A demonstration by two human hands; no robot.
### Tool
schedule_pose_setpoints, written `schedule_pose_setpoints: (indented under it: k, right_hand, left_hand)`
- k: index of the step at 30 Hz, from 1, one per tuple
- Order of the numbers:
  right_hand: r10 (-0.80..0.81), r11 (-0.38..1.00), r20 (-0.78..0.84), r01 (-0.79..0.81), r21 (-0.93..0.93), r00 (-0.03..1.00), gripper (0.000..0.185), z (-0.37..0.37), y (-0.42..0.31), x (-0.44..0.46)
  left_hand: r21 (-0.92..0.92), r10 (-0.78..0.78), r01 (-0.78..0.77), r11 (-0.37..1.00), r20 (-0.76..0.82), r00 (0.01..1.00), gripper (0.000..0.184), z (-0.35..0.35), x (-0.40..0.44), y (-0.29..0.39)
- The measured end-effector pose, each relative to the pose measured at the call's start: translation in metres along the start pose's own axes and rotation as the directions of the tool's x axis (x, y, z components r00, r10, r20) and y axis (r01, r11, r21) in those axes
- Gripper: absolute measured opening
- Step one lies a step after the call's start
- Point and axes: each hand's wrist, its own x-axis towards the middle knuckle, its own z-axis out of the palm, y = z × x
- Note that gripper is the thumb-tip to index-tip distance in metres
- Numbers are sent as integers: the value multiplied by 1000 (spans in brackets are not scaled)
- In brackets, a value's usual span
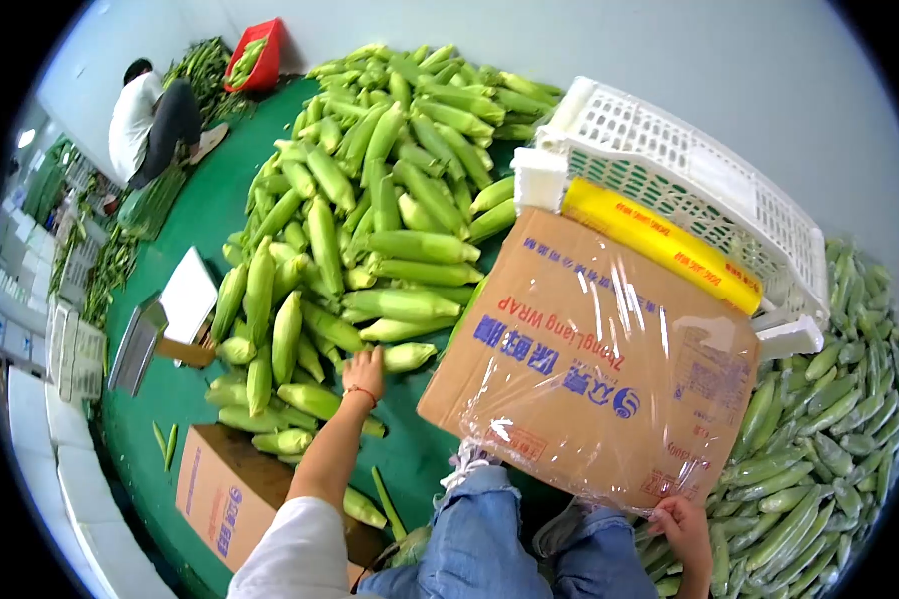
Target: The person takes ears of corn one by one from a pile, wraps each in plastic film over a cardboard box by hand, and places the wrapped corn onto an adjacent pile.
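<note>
My left hand reaches down to the near edge of a heap of green husked corn. Its fingers are curled at the end of an ear of corn lying on the floor. My right hand pinches the edge of clear plastic wrap at the front of a cardboard sheet with blue and red print. The film lies over the sheet, wrinkled and shiny. A yellow roll of wrap rests along the sheet's far edge.
A white plastic crate stands behind the roll. Wrapped ears of corn are piled at right. An open cardboard box and a scale are at left. Farther back, a person sits near a red basket.
</note>
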Motion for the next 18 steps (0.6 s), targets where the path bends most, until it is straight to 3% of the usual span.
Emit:
schedule_pose_setpoints:
  k: [2,5,6,8,9,11,12,14,15,16,18]
  right_hand:
    - [-52,999,-33,52,-9,998,5,3,-6,5]
    - [-62,996,-19,61,-64,998,7,3,-21,-5]
    - [-65,994,-36,61,-89,997,8,3,-23,-4]
    - [-44,989,-63,35,-145,997,10,6,-18,-6]
    - [-33,997,-78,26,-79,996,10,8,-16,-9]
    - [-26,998,-117,19,-56,993,11,11,-21,-8]
    - [-23,996,-135,11,-88,991,12,15,-25,-10]
    - [-70,990,-195,44,-136,978,12,22,-23,-9]
    - [-95,984,-216,59,-166,972,12,23,-25,-13]
    - [-98,977,-231,50,-206,968,13,24,-31,-17]
    - [-125,958,-271,45,-284,954,13,27,-43,-21]
  left_hand:
    - [52,-30,22,998,146,989,51,21,22,-11]
    - [-33,83,-78,996,241,967,56,-43,1,-2]
    - [-106,31,1,994,303,953,56,-63,-5,3]
    - [-214,-81,120,970,181,980,55,-87,-24,1]
    - [-397,-83,70,915,-15,996,50,-91,-33,-6]
    - [-683,-238,198,703,37,971,44,-153,-35,11]
    - [-696,-148,-15,718,-173,974,51,-193,-43,32]
    - [-736,93,-269,621,-272,958,66,-250,-52,76]
    - [-587,341,-508,631,-378,861,68,-280,-54,110]
    - [-522,568,-627,579,-294,769,68,-297,-56,140]
    - [-327,777,-849,416,-357,518,65,-312,-61,204]
